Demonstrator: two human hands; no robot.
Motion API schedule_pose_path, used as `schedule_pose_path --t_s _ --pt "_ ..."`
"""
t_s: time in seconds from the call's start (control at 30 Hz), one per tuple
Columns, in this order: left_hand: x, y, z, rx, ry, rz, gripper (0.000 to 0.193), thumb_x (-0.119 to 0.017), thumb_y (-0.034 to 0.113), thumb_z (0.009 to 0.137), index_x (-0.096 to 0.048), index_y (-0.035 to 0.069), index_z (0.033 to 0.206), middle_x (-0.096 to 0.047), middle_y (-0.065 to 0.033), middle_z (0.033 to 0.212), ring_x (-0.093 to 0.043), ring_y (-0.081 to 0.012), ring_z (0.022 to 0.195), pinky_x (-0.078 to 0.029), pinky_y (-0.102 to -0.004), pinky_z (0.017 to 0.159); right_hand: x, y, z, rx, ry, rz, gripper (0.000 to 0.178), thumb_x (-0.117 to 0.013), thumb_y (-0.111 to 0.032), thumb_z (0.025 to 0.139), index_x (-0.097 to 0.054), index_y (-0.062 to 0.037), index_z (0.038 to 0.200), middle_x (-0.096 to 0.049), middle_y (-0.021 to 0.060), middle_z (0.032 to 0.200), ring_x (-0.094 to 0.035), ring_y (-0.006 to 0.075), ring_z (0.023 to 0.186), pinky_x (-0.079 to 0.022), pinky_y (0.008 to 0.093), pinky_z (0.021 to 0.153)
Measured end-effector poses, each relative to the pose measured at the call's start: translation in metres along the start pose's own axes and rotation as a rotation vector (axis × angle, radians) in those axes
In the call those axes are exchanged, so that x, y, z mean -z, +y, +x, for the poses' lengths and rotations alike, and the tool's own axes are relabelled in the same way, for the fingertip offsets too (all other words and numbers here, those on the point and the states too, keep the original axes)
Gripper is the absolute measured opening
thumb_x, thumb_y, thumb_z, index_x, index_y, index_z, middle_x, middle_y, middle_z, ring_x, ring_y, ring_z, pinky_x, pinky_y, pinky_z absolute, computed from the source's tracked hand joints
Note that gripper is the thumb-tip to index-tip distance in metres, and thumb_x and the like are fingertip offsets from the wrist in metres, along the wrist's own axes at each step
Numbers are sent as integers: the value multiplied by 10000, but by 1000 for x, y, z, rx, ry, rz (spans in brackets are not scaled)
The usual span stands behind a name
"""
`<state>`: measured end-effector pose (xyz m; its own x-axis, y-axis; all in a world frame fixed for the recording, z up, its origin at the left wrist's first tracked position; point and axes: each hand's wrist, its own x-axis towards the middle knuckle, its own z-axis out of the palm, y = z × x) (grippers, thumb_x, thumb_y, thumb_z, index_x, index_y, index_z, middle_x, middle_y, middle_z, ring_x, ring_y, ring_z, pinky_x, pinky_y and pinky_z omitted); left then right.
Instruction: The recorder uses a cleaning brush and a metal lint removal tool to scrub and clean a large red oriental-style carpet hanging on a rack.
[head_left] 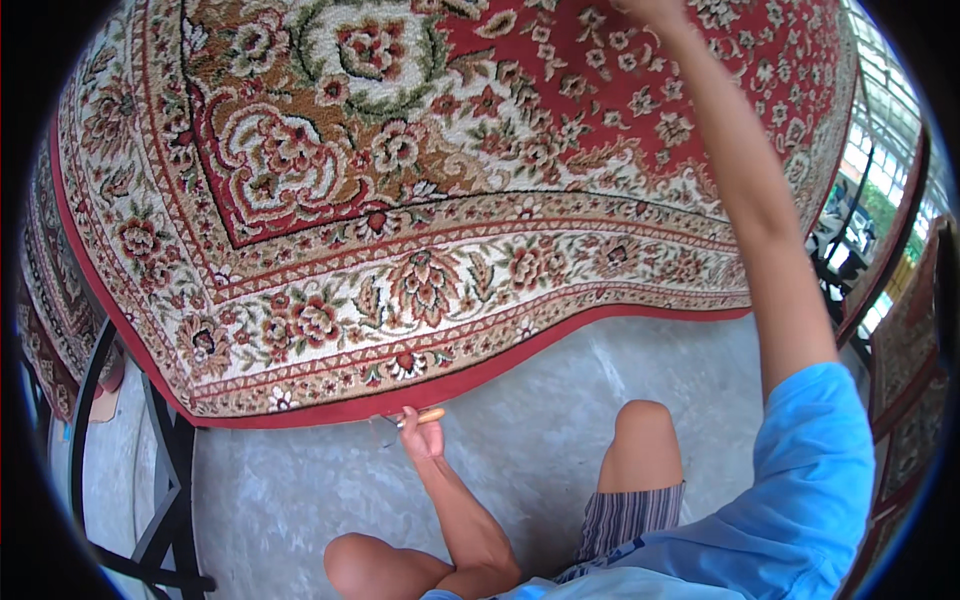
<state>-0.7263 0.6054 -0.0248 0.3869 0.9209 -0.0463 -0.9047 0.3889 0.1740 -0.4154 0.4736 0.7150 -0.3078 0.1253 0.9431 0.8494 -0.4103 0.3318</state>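
A large patterned rug (420,275) in red, cream and brown hangs in front of me, with a plain red binding (480,380) along its lower edge. My left hand (422,437) is closed around a small tool with a wooden handle (432,415). The tool's thin dark metal end points left, just below the red binding; its exact shape is too small to make out. High up, my right arm reaches across the rug, and my right hand (648,10) is at the red field near the picture's top edge. Its fingers are blurred and partly cut off.
Below the rug lies a grey concrete floor (300,480), with my bent knees near the front. A black metal frame (165,490) stands at the lower left. More rugs (905,350) hang at the far right, and another rug (62,290) is at the left.
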Motion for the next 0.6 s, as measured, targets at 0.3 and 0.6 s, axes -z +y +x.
schedule_pose_path --t_s 0.3,0.6 --pt "-74 13 -11 -5 75 94 143 -705 96 939 -646 182 1037 -677 -24 1034 -683 -220 909 -586 -440 760 -74 -184 -226 -193 -800 -96 409 -765 -240 743 -669 -117 1121 -733 133 955 -723 317 886 -571 458 793" --pt "-38 16 -8 -119 92 105 193 -675 95 959 -618 105 1143 -670 -30 1105 -663 -194 989 -575 -421 889 14 -144 -201 -232 -829 221 525 -766 -183 683 -633 -44 1171 -701 187 1022 -688 350 918 -575 451 828"
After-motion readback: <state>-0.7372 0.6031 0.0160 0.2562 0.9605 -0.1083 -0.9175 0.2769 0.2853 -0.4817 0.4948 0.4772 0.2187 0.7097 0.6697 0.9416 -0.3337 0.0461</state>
